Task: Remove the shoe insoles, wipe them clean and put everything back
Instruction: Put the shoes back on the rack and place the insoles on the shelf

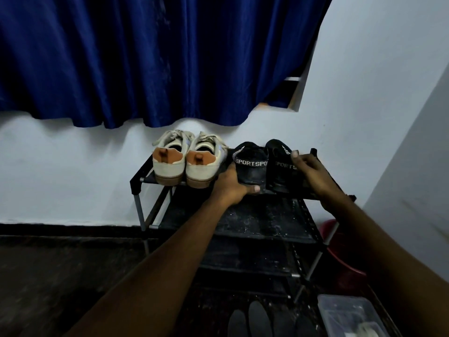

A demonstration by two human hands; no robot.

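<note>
Nearest the camera, on the dark floor at the foot of the rack, four dark insoles (pixel 258 321) are lying side by side, with a clear plastic box (pixel 349 314) just to their right and a red tub (pixel 345 259) beyond it, partly hidden behind the rack's legs. Two bare forearms are being stretched forward over the lower shelves of the black shoe rack (pixel 264 222), whose fabric tiers are speckled with pale dust. On the top shelf, the left black shoe (pixel 250 164) is being gripped by the left hand (pixel 230 184), the thumb curled under the heel and the fingers wrapped around its left side. The right black shoe (pixel 279 164), standing touching its partner, is being held by the right hand (pixel 313 173), the thumb laid against the heel band and the fingers closed around the outer side. White lettering reading SPORT is being shown on both heels. Just left of the black pair, a pair of beige sneakers (pixel 187 159) with brown heel patches is standing heels outward on the same shelf. Behind everything, a white wall is being partly covered by a dark blue curtain (pixel 155 59).
</note>
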